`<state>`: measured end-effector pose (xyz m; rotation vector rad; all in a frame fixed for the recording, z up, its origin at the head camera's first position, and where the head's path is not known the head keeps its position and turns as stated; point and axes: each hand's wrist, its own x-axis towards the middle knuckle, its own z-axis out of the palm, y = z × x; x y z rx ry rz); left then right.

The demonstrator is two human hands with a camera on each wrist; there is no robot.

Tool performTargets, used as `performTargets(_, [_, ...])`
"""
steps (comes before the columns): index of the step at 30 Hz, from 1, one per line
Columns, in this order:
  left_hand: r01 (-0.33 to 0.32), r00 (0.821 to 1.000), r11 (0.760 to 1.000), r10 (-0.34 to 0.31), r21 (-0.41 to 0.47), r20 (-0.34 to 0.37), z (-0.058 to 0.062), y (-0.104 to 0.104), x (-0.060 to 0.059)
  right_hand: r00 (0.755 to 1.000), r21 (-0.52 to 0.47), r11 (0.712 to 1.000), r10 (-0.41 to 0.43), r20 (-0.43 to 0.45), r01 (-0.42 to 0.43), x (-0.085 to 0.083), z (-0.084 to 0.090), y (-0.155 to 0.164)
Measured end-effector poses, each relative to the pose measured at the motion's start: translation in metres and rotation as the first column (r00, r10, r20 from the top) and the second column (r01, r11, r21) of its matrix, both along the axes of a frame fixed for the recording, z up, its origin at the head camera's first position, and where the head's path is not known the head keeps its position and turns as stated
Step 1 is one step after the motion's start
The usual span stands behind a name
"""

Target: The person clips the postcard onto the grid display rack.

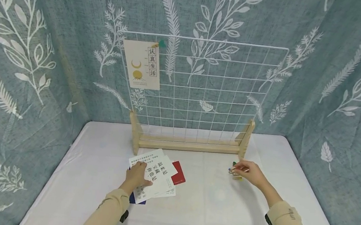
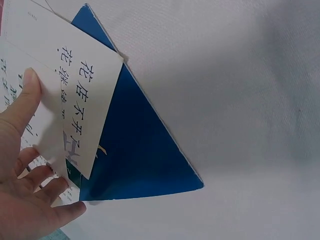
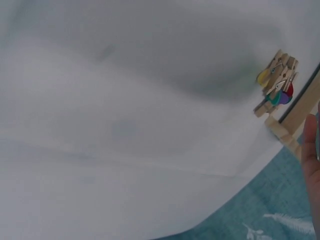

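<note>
No container is seen on the white table (image 1: 208, 213). A fanned stack of cards (image 1: 154, 175) lies near the left foot of the wire grid stand (image 1: 200, 92); it is pressed down by the left hand (image 1: 137, 174), fingers flat on the top card. The blue card (image 2: 140, 155) is mostly covered. Small wooden clips (image 1: 235, 170) are pinched by the right hand (image 1: 251, 173); their number is hard to make out.

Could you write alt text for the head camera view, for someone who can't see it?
A person's left hand rests on a pile of cards while the right hand pinches a small clothespin, on a white table before a wire grid holding one card.
</note>
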<state>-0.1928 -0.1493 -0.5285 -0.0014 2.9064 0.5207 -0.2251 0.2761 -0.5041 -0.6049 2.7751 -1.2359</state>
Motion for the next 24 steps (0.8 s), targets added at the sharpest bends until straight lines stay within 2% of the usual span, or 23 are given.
performTargets(9, [-0.025, 1.0, 0.999, 0.025, 0.025, 0.007, 0.004, 0.001, 0.001, 0.999, 0.035, 0.999, -0.013, 0.041, 0.012, 0.002, 0.002, 0.009])
performTargets(17, [-0.032, 0.999, 0.998, 0.033, 0.046, -0.006, 0.006, 0.001, 0.002, 0.999, 0.077, 0.997, -0.024, 0.037, 0.021, 0.004, -0.004, 0.015])
performTargets(24, [-0.048, 0.999, 0.997, 0.048, 0.054, 0.012, 0.009, 0.001, 0.005, 0.999, 0.109, 0.993, -0.037, 0.037, 0.033, 0.008, -0.008, 0.018])
